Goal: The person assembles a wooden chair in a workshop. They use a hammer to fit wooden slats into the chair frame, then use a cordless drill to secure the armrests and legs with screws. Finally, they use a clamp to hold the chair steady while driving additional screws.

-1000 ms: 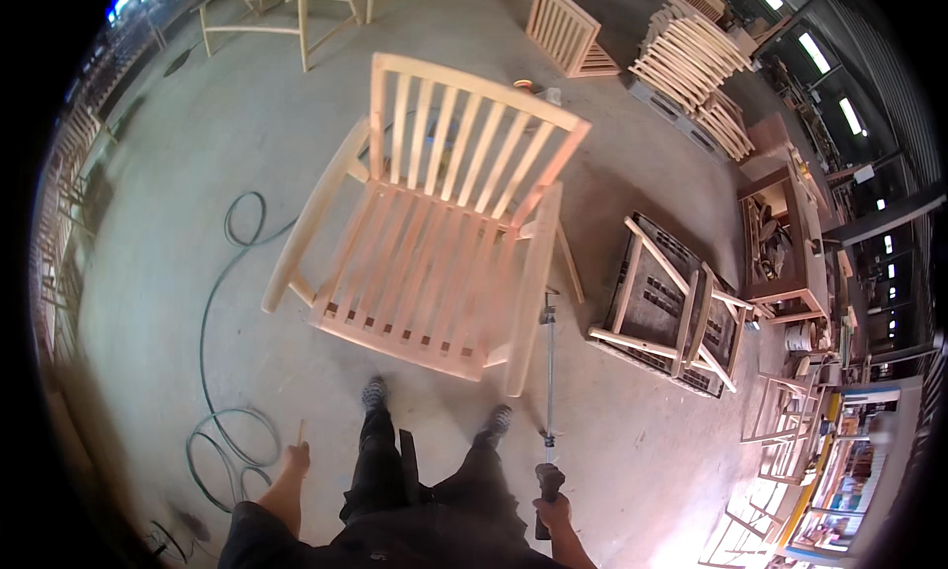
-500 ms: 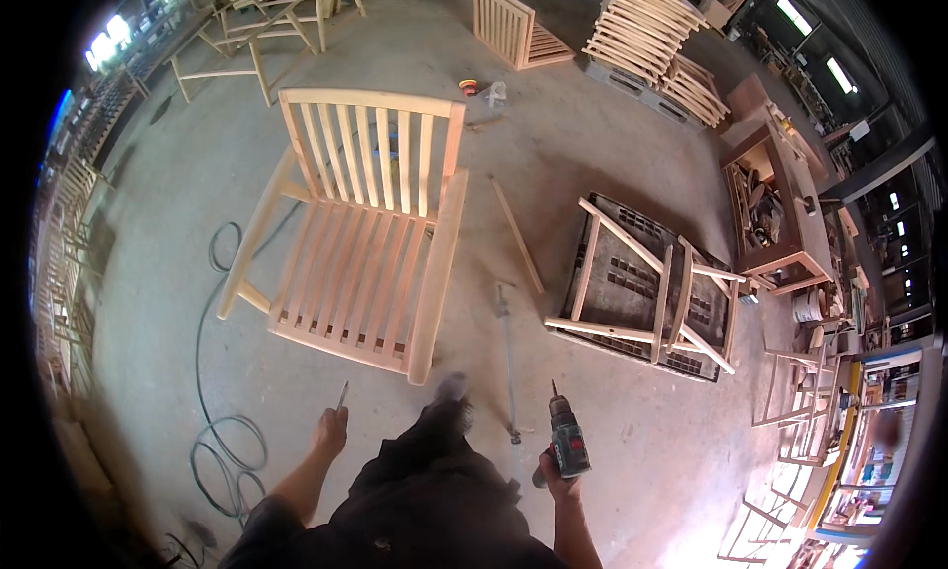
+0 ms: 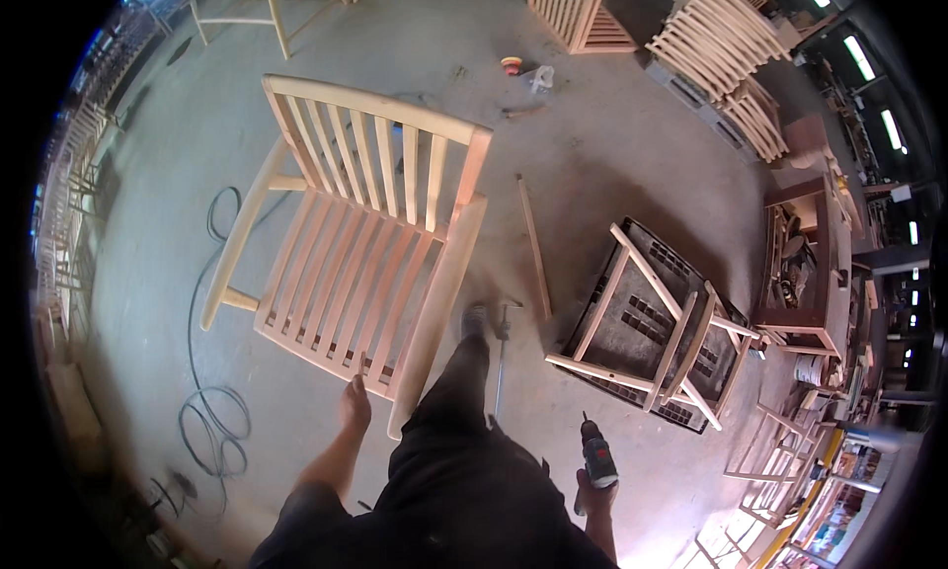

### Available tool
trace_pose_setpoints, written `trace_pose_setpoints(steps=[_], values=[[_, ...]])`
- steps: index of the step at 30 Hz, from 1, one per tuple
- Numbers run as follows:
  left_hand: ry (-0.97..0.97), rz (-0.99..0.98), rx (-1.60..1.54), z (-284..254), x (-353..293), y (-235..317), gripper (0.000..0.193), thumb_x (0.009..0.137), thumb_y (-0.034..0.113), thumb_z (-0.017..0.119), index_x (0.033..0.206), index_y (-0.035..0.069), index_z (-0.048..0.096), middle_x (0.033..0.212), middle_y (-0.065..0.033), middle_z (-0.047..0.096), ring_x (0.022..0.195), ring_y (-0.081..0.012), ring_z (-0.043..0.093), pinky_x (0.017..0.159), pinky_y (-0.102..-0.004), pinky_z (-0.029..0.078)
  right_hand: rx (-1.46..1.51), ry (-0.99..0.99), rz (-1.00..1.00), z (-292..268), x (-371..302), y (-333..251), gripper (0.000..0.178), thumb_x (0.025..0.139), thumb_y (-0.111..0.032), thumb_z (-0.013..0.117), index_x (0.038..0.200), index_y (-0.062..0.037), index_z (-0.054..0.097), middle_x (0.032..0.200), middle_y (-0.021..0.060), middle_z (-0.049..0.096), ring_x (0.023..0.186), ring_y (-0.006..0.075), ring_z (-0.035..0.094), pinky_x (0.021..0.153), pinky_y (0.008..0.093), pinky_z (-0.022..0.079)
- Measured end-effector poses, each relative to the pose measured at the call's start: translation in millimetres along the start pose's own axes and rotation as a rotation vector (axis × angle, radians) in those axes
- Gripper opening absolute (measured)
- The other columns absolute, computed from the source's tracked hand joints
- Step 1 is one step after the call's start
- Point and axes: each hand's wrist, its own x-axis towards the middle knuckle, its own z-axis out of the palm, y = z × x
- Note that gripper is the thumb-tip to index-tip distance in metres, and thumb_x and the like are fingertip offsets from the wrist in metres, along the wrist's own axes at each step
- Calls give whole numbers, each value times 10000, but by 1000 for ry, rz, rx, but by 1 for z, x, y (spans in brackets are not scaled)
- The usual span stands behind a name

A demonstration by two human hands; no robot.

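I see the slatted armchair (image 3: 348,258) just ahead of the left hand (image 3: 355,403), which grasps a thin stick-like piece (image 3: 361,365), and the right hand (image 3: 595,492) gripping a cordless drill (image 3: 598,458) well apart from it; the armchair looks largely assembled, what remains unclear.

"How many drills (image 3: 598,455) showed at lower right?"
"One. Left of centre stood one slatted armchair (image 3: 348,258)."
"In the lower half I counted one left hand (image 3: 355,406) and one right hand (image 3: 595,494)."

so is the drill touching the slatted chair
Apart: the head view shows the person's leg and floor between the drill and the slatted chair.
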Motion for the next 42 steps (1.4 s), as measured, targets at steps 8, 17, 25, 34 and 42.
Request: trace_pose_setpoints(steps=[8, 17, 25, 34, 42], values=[[-108, 339, 53, 4, -1, 224, 312, 910, 352, 635, 988, 61, 718, 906, -204, 700, 905, -406, 671, 778, -489, 519, 100, -21, -35, -63, 147, -99, 235, 784, -36, 726, 982, -81, 609, 835, 3, 616, 752, 131, 605, 688, 332, 520], [-254, 547, 1, 21, 13, 365, 321, 865, 130, 584, 1158, 89, 709, 1015, -198, 710, 997, -396, 666, 860, -479, 535, -98, -118, -236, -89, 338, -269, 327, 827, -190, 743, 1106, -42, 657, 987, 66, 692, 919, 193, 669, 838, 372, 530], [-268, 310, -15, 69, 57, 558, 391, 889, 85, 625, 1276, 27, 610, 1149, -234, 681, 1089, -378, 662, 932, -429, 514, 249, -691, -282, -66, 537, -485, 288, 842, -123, 763, 1106, -61, 663, 975, 14, 670, 899, 151, 654, 824, 321, 545], [-28, 340, -589, 110, 96, 815, 385, 939, 36, 618, 1311, 3, 525, 990, -105, 657, 849, -171, 638, 776, -328, 523, 199, -1552, -404, 25, 676, -701, 357, 829, -57, 773, 1166, -75, 659, 1074, 9, 665, 1007, 136, 614, 902, 314, 506], [25, 206, -844, 96, 126, 863, 430, 931, 142, 720, 1290, 28, 513, 1122, -137, 687, 1063, -234, 674, 945, -343, 526, -7, -1534, -676, 110, 703, -815, 267, 834, -83, 756, 1085, -62, 668, 995, 1, 659, 936, 138, 617, 843, 326, 516]])
